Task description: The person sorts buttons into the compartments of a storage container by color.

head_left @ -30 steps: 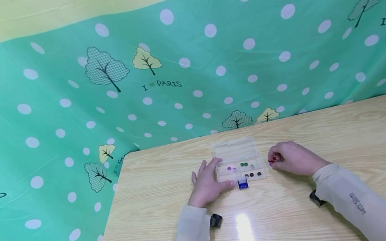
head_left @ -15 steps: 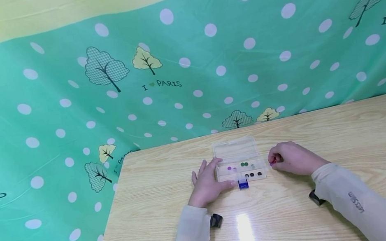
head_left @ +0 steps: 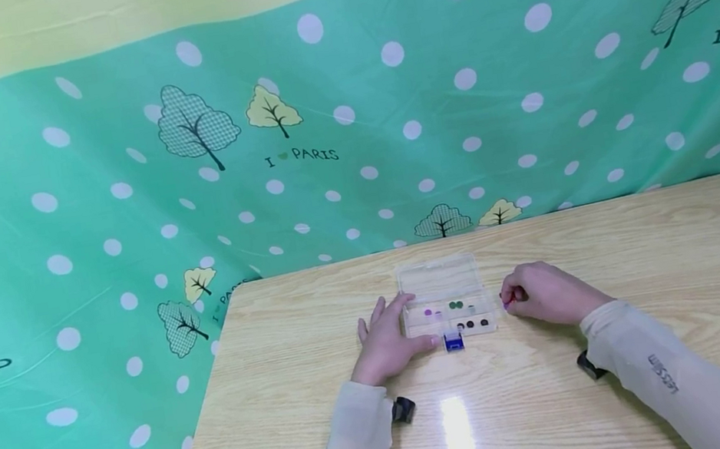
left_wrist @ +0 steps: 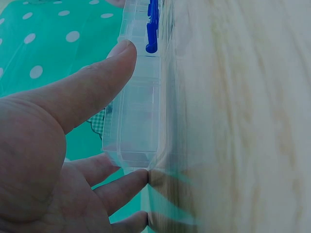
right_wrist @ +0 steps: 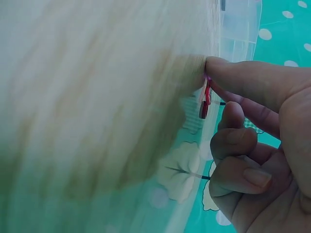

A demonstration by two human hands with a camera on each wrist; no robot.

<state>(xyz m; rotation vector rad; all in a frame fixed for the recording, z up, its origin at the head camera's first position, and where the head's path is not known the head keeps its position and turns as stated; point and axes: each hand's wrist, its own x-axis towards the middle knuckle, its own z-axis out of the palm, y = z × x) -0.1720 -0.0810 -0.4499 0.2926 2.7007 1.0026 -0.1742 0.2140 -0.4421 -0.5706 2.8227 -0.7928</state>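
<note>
A clear plastic compartment box (head_left: 441,326) stands with its lid (head_left: 439,278) raised. Inside lie small round pieces: purple (head_left: 427,313), green (head_left: 457,305) and black (head_left: 484,322). A blue latch (head_left: 453,342) is at its front. My left hand (head_left: 388,344) spans the box's left end with straight, spread fingers, thumb along the front edge and index finger near the hinge. Right of the box, my right hand (head_left: 548,295) pinches at table level, thumb and index fingertip together over a small purple piece (head_left: 506,305). A red piece (right_wrist: 204,108) shows beside those fingertips; the other fingers are curled.
The wood-grain table (head_left: 287,390) runs up to a green dotted cloth (head_left: 314,107) hanging behind it and at the left. Black wrist cameras sit under both sleeves, one at the left cuff (head_left: 402,410).
The right fingertips have shifted slightly over the small pieces, and less red shows between them. The left hand and the box stay in place.
</note>
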